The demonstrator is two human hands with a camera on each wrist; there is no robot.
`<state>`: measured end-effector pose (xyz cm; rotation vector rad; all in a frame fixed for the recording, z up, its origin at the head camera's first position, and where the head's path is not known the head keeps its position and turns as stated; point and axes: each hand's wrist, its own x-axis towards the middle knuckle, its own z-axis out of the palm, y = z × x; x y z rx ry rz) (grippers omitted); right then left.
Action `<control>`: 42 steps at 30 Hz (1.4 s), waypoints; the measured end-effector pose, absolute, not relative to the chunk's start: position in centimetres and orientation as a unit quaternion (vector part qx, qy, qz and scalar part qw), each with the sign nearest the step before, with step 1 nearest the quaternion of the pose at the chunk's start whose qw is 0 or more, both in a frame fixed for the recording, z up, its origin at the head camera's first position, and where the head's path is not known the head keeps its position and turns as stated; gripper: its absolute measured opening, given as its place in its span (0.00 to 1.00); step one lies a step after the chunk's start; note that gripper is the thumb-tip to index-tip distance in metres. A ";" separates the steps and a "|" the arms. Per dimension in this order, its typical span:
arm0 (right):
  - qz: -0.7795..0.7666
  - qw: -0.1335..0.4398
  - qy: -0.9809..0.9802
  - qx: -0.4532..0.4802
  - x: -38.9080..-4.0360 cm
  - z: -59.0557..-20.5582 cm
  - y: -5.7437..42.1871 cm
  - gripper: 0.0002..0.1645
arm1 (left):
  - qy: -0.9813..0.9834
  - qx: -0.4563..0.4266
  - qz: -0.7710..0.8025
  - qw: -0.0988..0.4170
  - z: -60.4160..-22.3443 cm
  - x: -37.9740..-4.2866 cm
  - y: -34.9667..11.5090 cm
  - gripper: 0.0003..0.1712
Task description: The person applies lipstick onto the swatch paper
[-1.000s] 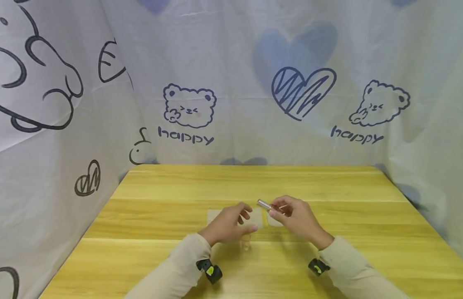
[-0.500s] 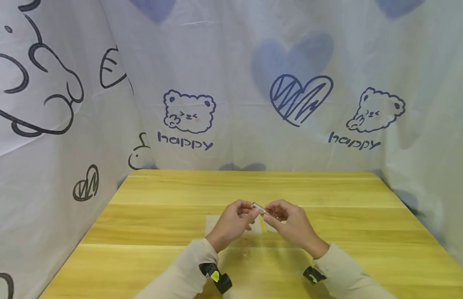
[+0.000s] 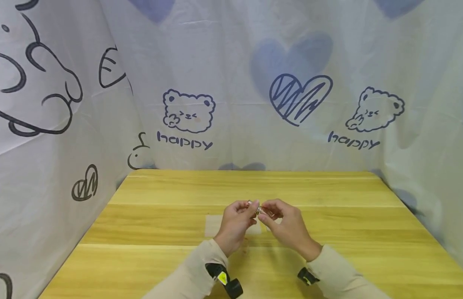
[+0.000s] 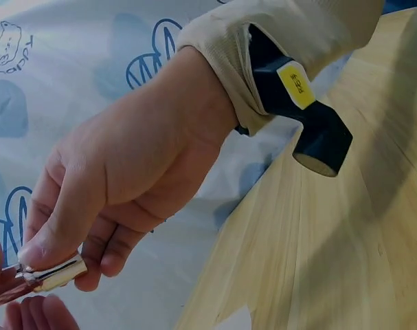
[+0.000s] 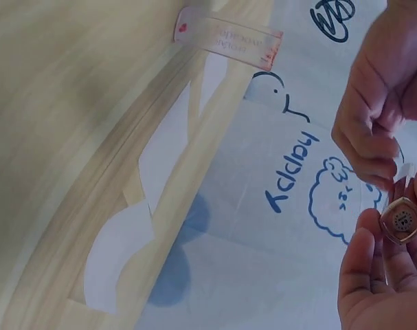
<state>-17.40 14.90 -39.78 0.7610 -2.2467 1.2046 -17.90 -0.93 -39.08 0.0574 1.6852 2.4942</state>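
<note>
Between both hands is a small shiny lipstick tube (image 3: 259, 210), silver with a reddish end. My left hand (image 3: 234, 224) pinches its silver part under the thumb, as the left wrist view shows with the tube (image 4: 57, 273) sticking out past the fingers. Opposite it, my right hand (image 3: 291, 224) holds the other end between thumb and fingers. In the right wrist view the angular base (image 5: 402, 221) of the tube faces the camera, with a round label in it. Fingers cover much of the tube.
White paper pieces (image 3: 213, 225) lie on the wooden table (image 3: 160, 265) beneath and beyond the hands. A clear rectangular piece (image 5: 229, 40) with reddish ends and faint lettering is near them. A printed curtain (image 3: 231, 120) hangs behind the table.
My left hand has come over from the left, fingers apart at first, and taken hold of the tube's silver end. My right hand keeps its grip and has shifted slightly left.
</note>
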 end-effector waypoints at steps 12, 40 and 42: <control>0.440 0.271 -0.810 0.277 -17.4 -40.1 14.5 0.17 | 0.544 0.011 0.839 0.028 -38.9 -17.9 -0.8 0.14; 0.507 0.171 -0.807 0.249 -17.6 -40.2 14.8 0.12 | 0.557 0.026 0.830 0.007 -39.1 -18.2 -0.6 0.11; 0.512 0.164 -0.806 0.249 -17.7 -40.2 14.8 0.12 | 0.556 0.021 0.831 0.008 -39.2 -18.2 -0.6 0.11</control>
